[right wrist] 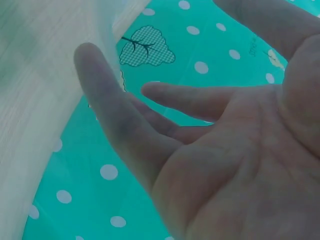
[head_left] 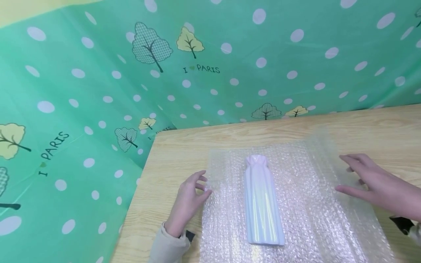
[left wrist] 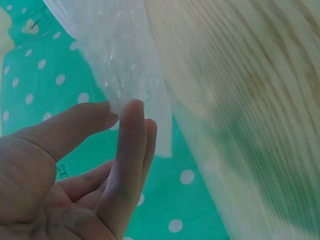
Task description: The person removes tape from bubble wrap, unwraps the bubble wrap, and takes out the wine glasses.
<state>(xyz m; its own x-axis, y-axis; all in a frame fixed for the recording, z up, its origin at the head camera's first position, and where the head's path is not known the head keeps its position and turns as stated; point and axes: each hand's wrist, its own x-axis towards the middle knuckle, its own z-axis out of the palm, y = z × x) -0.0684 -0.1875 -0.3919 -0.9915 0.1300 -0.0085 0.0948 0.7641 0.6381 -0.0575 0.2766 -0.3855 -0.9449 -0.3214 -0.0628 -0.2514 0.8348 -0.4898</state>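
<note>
A sheet of bubble wrap [head_left: 296,204] is spread over the wooden table. On it lies a ribbed vase [head_left: 263,204], glossy, fading from pale pink at its gathered neck to light blue at its base. My left hand [head_left: 192,195] is at the wrap's left edge, where thumb and fingertips pinch the margin. That edge of bubble wrap [left wrist: 120,55] rises from the fingertips in the left wrist view. Over the wrap's right margin, my right hand [head_left: 378,182] has its fingers spread, thumb apart from the index finger. Its palm [right wrist: 240,155] holds nothing.
A green dotted cloth [head_left: 230,47] printed with trees hangs behind and to the left of the table. The wooden tabletop [head_left: 184,146] shows around the wrap. Small black pieces [head_left: 190,235] sit at both wrists.
</note>
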